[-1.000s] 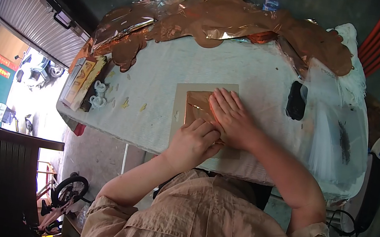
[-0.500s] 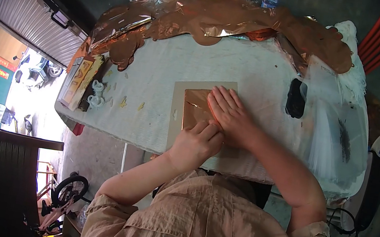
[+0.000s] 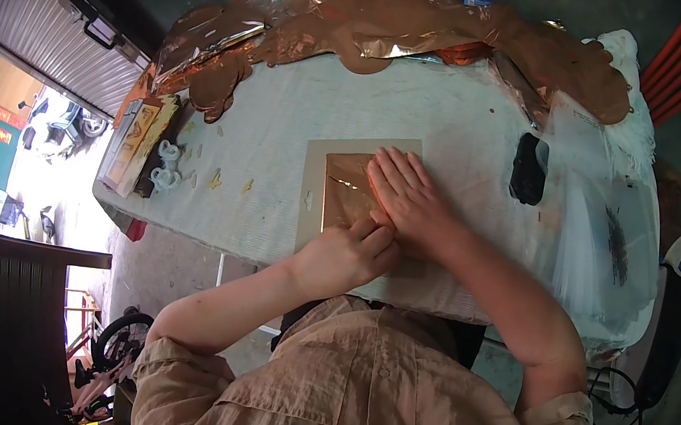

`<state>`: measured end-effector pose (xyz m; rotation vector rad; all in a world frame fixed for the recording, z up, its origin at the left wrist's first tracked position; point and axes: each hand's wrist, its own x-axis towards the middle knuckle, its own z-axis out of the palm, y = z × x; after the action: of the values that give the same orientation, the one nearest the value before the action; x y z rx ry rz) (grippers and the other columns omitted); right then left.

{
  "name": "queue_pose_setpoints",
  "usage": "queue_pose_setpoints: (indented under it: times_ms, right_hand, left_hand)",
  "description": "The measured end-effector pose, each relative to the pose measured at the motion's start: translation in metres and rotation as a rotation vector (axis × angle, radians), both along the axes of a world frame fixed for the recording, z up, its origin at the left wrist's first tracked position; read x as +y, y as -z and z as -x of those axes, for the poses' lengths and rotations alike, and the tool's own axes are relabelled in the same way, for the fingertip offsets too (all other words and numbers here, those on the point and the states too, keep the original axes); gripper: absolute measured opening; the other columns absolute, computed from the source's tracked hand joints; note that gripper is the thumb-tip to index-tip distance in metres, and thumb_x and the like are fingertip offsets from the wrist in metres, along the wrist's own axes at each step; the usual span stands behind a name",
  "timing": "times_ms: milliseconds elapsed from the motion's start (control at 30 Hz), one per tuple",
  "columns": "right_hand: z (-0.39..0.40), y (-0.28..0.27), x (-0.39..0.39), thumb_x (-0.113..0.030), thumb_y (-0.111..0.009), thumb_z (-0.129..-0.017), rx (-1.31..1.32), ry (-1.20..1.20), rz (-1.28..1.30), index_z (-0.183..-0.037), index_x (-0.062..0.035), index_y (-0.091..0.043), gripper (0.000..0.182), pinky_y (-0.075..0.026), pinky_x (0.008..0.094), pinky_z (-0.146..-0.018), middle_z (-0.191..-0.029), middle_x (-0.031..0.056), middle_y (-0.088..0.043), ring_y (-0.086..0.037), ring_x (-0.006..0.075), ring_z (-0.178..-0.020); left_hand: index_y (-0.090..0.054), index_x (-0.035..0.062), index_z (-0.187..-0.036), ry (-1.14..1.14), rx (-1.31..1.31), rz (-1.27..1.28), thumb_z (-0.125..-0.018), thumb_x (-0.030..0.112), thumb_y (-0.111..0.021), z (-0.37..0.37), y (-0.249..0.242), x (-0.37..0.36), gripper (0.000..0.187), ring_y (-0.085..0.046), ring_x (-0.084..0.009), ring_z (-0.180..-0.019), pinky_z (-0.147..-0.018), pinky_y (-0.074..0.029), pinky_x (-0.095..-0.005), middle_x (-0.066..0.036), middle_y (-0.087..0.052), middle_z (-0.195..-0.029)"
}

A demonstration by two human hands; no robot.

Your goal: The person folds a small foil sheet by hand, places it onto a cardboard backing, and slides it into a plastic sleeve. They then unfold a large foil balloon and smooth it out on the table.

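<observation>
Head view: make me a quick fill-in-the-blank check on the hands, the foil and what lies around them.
1. The right hand lies ____ (flat or fisted) over the copper-coloured foil.
2. The left hand has its fingers ____ (curled or straight).
3. The grey board lies ____ (under or over) the foil.
4. The black object lies to the picture's ____ of the board.

Missing words: flat; curled; under; right.

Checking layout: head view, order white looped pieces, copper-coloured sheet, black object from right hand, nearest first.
1. Copper-coloured sheet: partly under the right hand.
2. Black object: right of that hand.
3. White looped pieces: well to its left.
</observation>
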<state>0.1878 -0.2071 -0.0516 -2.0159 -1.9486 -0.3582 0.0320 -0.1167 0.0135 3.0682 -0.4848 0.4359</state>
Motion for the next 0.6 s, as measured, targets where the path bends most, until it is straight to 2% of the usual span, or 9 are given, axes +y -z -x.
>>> queue_pose_setpoints:
  times_ms: [67,133,300,467,600]
  right_hand:
    - [0.001,-0.003,0.0,-0.036,-0.05,-0.088,0.005,0.001,-0.012,-0.134,0.0061,-0.042,0.063,-0.014,0.0465,-0.115,-0.143,0.0232,-0.038,-0.029,0.0332,-0.138]
    - [0.001,-0.007,-0.002,-0.032,-0.045,-0.09,0.116,-0.014,0.082,-0.14,0.0072,-0.032,0.065,-0.012,0.0465,-0.117,-0.148,0.0239,-0.029,-0.023,0.0339,-0.141]
    - [0.002,-0.009,-0.002,-0.033,-0.046,-0.089,0.143,-0.017,0.081,-0.14,0.0066,-0.032,0.066,-0.011,0.0464,-0.117,-0.148,0.0236,-0.028,-0.022,0.0339,-0.141]
    - [0.003,-0.01,-0.003,-0.034,-0.048,-0.087,0.152,-0.009,0.088,-0.14,0.0069,-0.032,0.068,-0.012,0.0461,-0.117,-0.149,0.0237,-0.028,-0.022,0.0339,-0.141]
    - [0.003,-0.01,-0.003,-0.035,-0.049,-0.086,0.151,-0.004,0.084,-0.14,0.0072,-0.033,0.07,-0.012,0.0455,-0.117,-0.148,0.024,-0.029,-0.023,0.0338,-0.141]
  left_hand:
    - [-0.06,0.0071,-0.086,0.044,0.043,-0.049,-0.068,0.013,-0.059,0.003,0.0,0.003,0.018,-0.059,-0.0187,-0.084,-0.059,-0.053,-0.0273,-0.005,-0.056,-0.093]
    - [-0.061,0.0068,-0.087,0.063,0.043,-0.051,-0.068,0.013,-0.059,0.005,0.0,0.004,0.02,-0.059,-0.0185,-0.084,-0.059,-0.053,-0.0271,-0.005,-0.056,-0.093]
    - [-0.064,0.0059,-0.092,0.106,0.053,-0.06,-0.069,0.014,-0.059,0.008,-0.004,0.008,0.026,-0.059,-0.0185,-0.087,-0.059,-0.054,-0.0263,-0.004,-0.056,-0.093]
    - [-0.065,0.0054,-0.103,0.097,0.018,-0.05,-0.07,0.014,-0.059,0.015,-0.005,0.01,0.035,-0.059,-0.0193,-0.089,-0.068,-0.054,-0.0291,-0.003,-0.057,-0.096]
    - [-0.066,0.006,-0.103,0.048,0.084,-0.031,-0.07,0.014,-0.06,0.029,-0.01,0.017,0.034,-0.059,-0.019,-0.089,-0.07,-0.054,-0.0306,-0.002,-0.058,-0.096]
